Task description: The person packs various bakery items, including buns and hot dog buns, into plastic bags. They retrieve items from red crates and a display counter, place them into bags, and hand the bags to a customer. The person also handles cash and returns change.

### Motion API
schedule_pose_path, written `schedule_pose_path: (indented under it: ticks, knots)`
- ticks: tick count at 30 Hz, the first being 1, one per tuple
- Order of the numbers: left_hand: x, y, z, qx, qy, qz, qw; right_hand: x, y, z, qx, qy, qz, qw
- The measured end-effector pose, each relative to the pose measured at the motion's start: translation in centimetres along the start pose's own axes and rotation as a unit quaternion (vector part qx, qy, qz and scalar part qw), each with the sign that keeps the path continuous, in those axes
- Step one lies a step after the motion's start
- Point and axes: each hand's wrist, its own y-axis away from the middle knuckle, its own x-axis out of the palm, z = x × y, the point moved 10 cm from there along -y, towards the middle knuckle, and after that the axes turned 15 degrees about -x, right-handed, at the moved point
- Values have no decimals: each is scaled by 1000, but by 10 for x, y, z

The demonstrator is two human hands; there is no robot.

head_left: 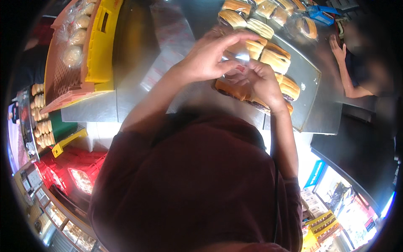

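Both my hands are raised over a metal tray [310,80] of filled bread rolls, with a shiny clear plastic bag [242,57] between them. My left hand [212,54] curves around the bag's far left side, thumb and fingers gripping the film. On the nearer right side, my right hand [265,82] pinches the plastic with bent fingers. A small red print shows on the film. Beneath the hands lie golden rolls with dark filling, such as a roll [275,59] just beyond the right hand. The hands partly cover the nearest rolls.
Flat printed clear bags [171,40] lie on the steel table left of my hands. A yellow crate [100,46] with bagged round buns [74,38] stands at the left. Several bagged rolls and a blue object [321,16] are at the back. Another person's hand [337,50] rests at right.
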Motion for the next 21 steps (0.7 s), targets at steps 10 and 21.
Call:
schedule_pose_path:
  ticks: [10, 21]
  knots:
    - [65, -7, 12, -122, 237, 111, 957, -78, 51, 17, -101, 174, -262, 944]
    - [155, 35, 47, -291, 376, 331, 815, -36, 120, -37, -123, -437, -268, 850]
